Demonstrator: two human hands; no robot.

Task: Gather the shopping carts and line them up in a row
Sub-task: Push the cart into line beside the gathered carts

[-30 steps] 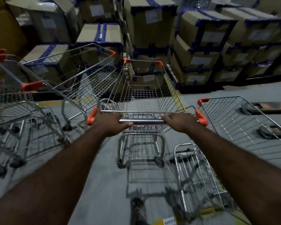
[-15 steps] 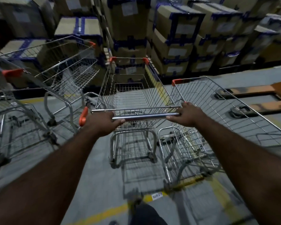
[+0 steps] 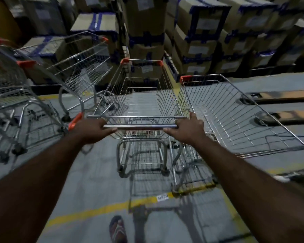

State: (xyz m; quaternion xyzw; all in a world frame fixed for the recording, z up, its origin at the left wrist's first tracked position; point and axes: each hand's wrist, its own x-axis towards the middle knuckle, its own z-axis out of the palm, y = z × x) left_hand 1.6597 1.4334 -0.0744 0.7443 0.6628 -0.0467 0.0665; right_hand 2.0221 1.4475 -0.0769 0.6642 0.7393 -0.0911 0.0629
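A wire shopping cart (image 3: 142, 102) with orange corner caps stands straight ahead of me, its nose toward the stacked boxes. My left hand (image 3: 90, 129) grips the left end of its steel handle bar (image 3: 140, 127). My right hand (image 3: 188, 128) grips the right end. A second cart (image 3: 235, 116) stands close alongside on the right, its basket touching or nearly touching the one I hold. Another cart (image 3: 81, 67) sits at an angle to the left. More nested carts (image 3: 9, 95) fill the far left.
Taped cardboard boxes (image 3: 197, 41) are stacked high just beyond the carts. Pallet-jack forks (image 3: 279, 106) lie on the grey floor at the right. A yellow floor line (image 3: 98, 211) runs under me, and my sandalled foot (image 3: 118, 228) shows at the bottom.
The cart in my hands has rolled forward and drawn level beside the right-hand cart. Both hands keep their grip on the handle bar.
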